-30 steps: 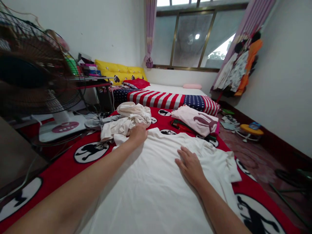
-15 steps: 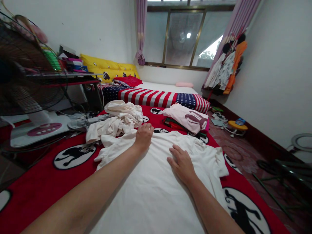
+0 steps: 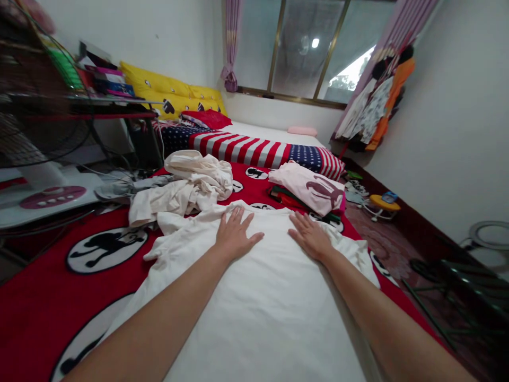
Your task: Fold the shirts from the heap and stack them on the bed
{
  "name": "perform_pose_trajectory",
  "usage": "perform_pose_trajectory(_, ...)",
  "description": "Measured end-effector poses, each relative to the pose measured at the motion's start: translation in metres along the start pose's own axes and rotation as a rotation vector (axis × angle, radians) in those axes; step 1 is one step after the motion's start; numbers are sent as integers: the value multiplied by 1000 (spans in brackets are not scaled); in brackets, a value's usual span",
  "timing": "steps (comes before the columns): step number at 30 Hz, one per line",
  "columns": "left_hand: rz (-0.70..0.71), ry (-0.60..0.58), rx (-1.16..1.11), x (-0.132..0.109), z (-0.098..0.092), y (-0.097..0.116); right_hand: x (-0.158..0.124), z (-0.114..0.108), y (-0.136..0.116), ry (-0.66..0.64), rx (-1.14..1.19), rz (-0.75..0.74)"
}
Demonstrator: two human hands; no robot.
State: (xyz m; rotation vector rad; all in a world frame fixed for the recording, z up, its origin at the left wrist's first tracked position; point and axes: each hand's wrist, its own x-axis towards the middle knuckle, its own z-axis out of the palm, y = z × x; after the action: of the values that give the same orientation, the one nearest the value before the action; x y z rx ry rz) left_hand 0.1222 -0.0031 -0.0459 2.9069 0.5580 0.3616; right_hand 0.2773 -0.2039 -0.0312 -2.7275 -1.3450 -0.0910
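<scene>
A white T-shirt (image 3: 254,307) lies spread over the red patterned cover, its neckline at the far side. Near the left shoulder of the shirt, my left hand (image 3: 235,234) rests flat on the fabric with fingers spread. My right hand (image 3: 312,237) lies on the cloth near the right side of the neckline, fingers stretched out. Neither hand holds anything. Beyond the shirt at the left is a crumpled heap of cream clothes (image 3: 194,183). A folded pink garment (image 3: 306,185) tops a small stack at the far right.
The red cover (image 3: 35,313) has black and white round prints. An electric fan (image 3: 51,185) stands at the left beside a desk (image 3: 111,112). Farther back is a bed (image 3: 254,151). A yellow stool (image 3: 385,202) and a dark chair (image 3: 473,286) are at the right.
My left hand has opened from a curled grasp and now lies flat on the shirt. My right hand has moved outward and farther up toward the collar. The camera view has tilted down.
</scene>
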Motion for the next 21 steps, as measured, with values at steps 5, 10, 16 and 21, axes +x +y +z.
perform_pose_trajectory(5,-12,-42,-5,2,-1,-6,9,4,23,15,-22,119)
perform_pose_trajectory(10,-7,-29,20,2,1,-4,-25,-6,-14,11,-65,119)
perform_pose_trajectory(16,7,-23,18,1,1,-5,-102,-5,36,8,-149,232)
perform_pose_trajectory(21,-11,-2,2,2,3,-2,-106,-18,42,42,-325,446)
